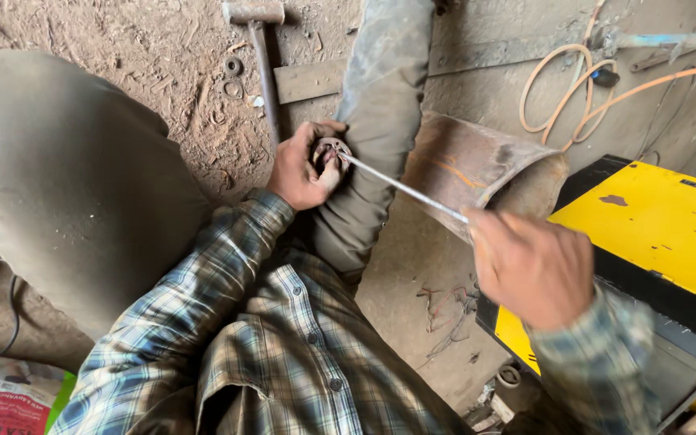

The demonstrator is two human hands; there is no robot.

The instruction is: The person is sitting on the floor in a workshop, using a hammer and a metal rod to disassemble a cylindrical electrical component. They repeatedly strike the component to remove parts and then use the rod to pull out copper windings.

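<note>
The left hand (303,167) grips a holder (332,151); the right hand (531,264) pinches the rod (402,188) between them. Hammer (259,56) at twelve, hose (573,89) at two, yellow box (654,221) at three, on dirt floor (179,56).

Single view only, from a camera worn on the person's head. It looks steeply down over the chest and plaid shirt (283,354) to the dirt floor (163,64). Range is close: the left hand (306,165) sits near centre frame, the right hand (533,266) at 4 o'clock, large and slightly blurred. A hammer (259,56) lies at 12 o'clock, a yellow machine (654,217) at 3 o'clock. No second view, so no shared area.
</note>
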